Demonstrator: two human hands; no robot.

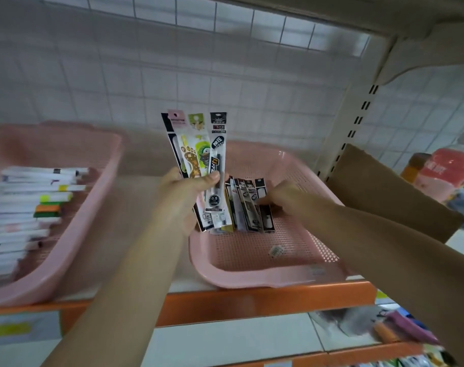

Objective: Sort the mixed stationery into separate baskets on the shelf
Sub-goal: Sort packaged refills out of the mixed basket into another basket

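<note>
White shelf (252, 300), orange front edge, tiled wall (93, 75) behind. Two pink baskets: left basket (66, 260) holds markers (27, 197), right basket (252, 276) holds five pen packs (249, 207). Pack counts are approximate because of blur. Left hand (183, 197) grip pinches four fanned packs (196, 144) at frame centre. Right hand (281, 194) grip pinches the pen packs.

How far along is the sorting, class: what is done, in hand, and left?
Done: markers lie stacked in the left basket, and several pen packs sit in the right basket. In hand: the left hand grips a fan of packs; the right hand touches those already placed. Left: the held fan is not yet sorted.
</note>
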